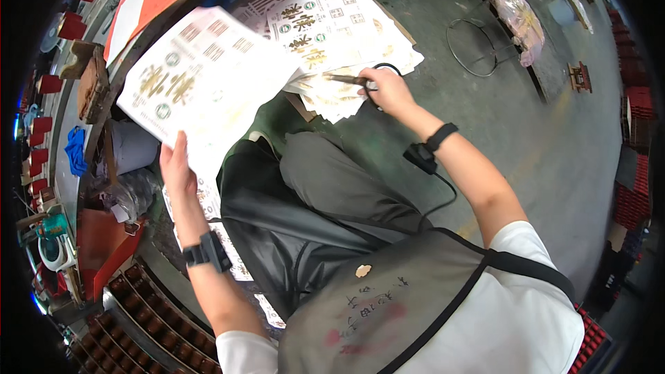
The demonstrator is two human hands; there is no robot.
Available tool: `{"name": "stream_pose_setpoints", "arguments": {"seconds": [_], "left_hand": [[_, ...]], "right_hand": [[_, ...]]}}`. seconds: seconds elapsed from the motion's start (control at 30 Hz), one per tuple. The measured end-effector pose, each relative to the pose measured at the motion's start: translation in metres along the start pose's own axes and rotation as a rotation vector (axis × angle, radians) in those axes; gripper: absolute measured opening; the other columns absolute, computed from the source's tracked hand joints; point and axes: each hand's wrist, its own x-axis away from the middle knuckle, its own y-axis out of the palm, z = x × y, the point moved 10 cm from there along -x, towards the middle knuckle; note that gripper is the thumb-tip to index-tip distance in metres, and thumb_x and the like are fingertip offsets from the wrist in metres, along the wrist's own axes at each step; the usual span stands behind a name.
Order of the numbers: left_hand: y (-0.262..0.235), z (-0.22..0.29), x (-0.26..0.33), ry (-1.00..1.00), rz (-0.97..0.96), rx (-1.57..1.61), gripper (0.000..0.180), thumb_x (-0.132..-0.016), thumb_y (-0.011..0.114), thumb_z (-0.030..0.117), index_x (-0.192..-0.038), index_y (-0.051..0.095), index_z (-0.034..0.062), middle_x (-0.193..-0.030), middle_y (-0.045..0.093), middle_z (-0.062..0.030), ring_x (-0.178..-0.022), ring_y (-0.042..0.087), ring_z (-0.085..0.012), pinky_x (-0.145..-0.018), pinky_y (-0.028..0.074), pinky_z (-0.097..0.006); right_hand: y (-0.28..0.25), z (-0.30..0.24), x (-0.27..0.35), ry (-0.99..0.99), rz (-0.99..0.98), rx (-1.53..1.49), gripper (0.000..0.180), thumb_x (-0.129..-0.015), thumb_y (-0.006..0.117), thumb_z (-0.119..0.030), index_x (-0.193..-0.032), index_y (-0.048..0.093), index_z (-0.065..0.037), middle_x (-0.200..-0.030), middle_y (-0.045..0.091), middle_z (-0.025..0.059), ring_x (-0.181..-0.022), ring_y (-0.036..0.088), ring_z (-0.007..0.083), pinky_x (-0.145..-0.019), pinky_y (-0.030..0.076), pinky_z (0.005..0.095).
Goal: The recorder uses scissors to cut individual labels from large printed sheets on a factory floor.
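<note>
My left hand (179, 166) grips the lower edge of a large white printed sheet (208, 76), thumb on its face, and holds it up at the left. Gold characters and small green round marks cover the sheet. My right hand (389, 91) is closed round the black handles of a pair of scissors (350, 79). The scissors' blades point left and lie close to the sheet's right edge; whether they touch it I cannot tell. Beneath and beyond the blades spreads a pile of similar printed sheets (332, 24), with loose cut edges at its near side.
A workbench runs along the left, with an orange-red and white sheet (149, 3) on it. Several red-and-brown pieces fill trays (159, 312) at lower left. On the right are a metal ring (472, 47) and a plastic-wrapped bundle (518, 24). A blue cloth (75, 151) hangs at far left.
</note>
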Motion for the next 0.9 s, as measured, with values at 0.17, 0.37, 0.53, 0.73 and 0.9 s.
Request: {"name": "stream_pose_setpoints", "arguments": {"seconds": [0.17, 0.37, 0.53, 0.73, 0.9], "left_hand": [[-0.09, -0.023, 0.08, -0.113, 0.196, 0.08, 0.038, -0.093, 0.054, 0.009, -0.128, 0.045, -0.004, -0.122, 0.057, -0.0155, -0.104, 0.06, -0.0228, -0.085, 0.051, -0.034], [-0.145, -0.039, 0.133, -0.147, 0.296, 0.143, 0.035, -0.094, 0.053, 0.009, -0.126, 0.047, -0.0023, -0.119, 0.059, -0.0148, -0.101, 0.062, -0.0214, -0.083, 0.053, -0.033], [-0.158, -0.053, 0.15, -0.152, 0.32, 0.213, 0.034, -0.093, 0.054, 0.009, -0.125, 0.048, -0.0016, -0.117, 0.061, -0.0134, -0.098, 0.063, -0.0192, -0.081, 0.053, -0.031], [-0.152, -0.035, 0.164, -0.138, 0.272, 0.169, 0.035, -0.093, 0.054, 0.008, -0.126, 0.047, -0.0015, -0.117, 0.061, -0.0134, -0.097, 0.063, -0.0189, -0.081, 0.053, -0.03], [-0.13, -0.021, 0.175, -0.157, 0.149, 0.233, 0.034, -0.093, 0.054, 0.008, -0.125, 0.048, -0.0029, -0.116, 0.061, -0.0139, -0.095, 0.063, -0.0177, -0.079, 0.052, -0.029]], "right_hand": [[0.05, 0.005, 0.006, -0.091, -0.107, 0.207, 0.036, -0.069, 0.074, -0.012, -0.102, 0.058, -0.012, -0.081, 0.062, 0.0091, -0.09, 0.057, 0.028, -0.079, 0.045, 0.0402], [0.054, 0.001, -0.011, -0.192, -0.196, 0.347, 0.029, -0.073, 0.069, -0.014, -0.099, 0.056, -0.011, -0.08, 0.062, 0.0083, -0.089, 0.058, 0.0273, -0.078, 0.046, 0.0394], [0.059, -0.022, -0.017, -0.38, -0.297, 0.453, 0.022, -0.076, 0.062, -0.01, -0.097, 0.056, -0.012, -0.071, 0.059, 0.0087, -0.073, 0.06, 0.0288, -0.065, 0.047, 0.042], [0.003, -0.051, -0.049, -0.318, -0.165, 0.372, 0.021, -0.077, 0.058, -0.008, -0.098, 0.056, -0.012, -0.073, 0.06, 0.0095, -0.072, 0.06, 0.0298, -0.062, 0.047, 0.0422], [-0.044, -0.102, -0.036, -0.353, -0.258, 0.378, 0.023, -0.075, 0.058, -0.005, -0.098, 0.056, -0.01, -0.073, 0.06, 0.0094, -0.073, 0.06, 0.0308, -0.063, 0.047, 0.0421]]}}
